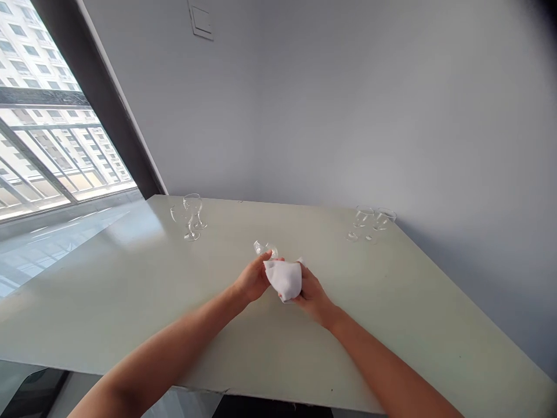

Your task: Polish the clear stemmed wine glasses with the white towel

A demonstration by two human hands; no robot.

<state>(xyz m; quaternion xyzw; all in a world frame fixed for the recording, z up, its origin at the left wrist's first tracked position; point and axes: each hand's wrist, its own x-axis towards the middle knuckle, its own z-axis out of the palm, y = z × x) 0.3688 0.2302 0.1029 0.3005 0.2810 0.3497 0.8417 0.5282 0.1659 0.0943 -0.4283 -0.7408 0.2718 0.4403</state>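
Above the middle of the table, my two hands come together around a white cloth (285, 278). A clear stemmed glass (261, 248) shows just past the fingertips of my left hand (253, 280), tilted on its side. The fingers of this hand curl round the glass, and part of it is hidden by hand and cloth. My right hand (311, 295) is closed on the cloth from the right side. Whether the cloth is inside the glass or around it I cannot tell.
Two stemmed glasses (191, 217) stand upright at the back left of the pale table (130, 313). Two more glasses (383, 219) stand at the back right, near the grey wall (391, 104). A window (47, 116) with railings lies to the left.
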